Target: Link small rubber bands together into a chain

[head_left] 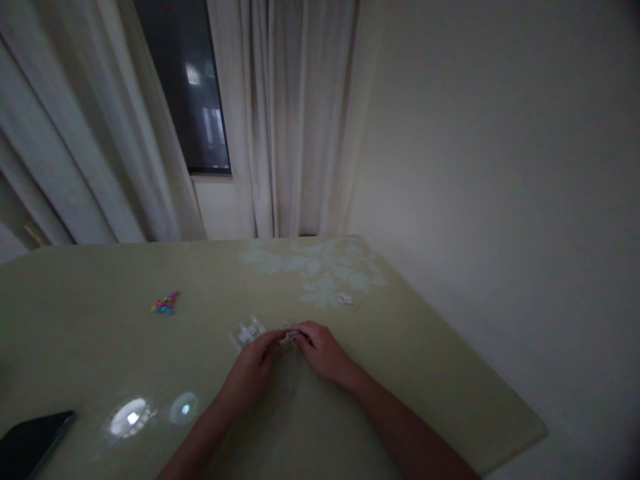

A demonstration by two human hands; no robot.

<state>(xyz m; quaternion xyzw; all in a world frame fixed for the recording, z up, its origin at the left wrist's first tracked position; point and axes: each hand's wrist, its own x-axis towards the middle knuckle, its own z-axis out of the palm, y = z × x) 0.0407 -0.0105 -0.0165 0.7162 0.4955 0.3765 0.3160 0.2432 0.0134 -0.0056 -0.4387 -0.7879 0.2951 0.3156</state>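
Observation:
My left hand (255,365) and my right hand (320,352) meet over the middle of the table, fingertips almost touching. Between them is a small whitish-grey item (292,335), too small and dim to name. Both hands are closed on it, the right with its thumb and fingers pinched together, the left with its fingertips at the other end. Just beyond my left hand lies a clear plastic piece (247,331) with white parts in it. Past my right hand, a few small white pieces (345,299) rest on the table.
The pale green table (210,280) has a white leaf pattern at its far edge. A cluster of small coloured pieces (166,303) lies to the left. At the lower left is a dark flat object (34,440). Curtains (300,120) and a wall stand behind.

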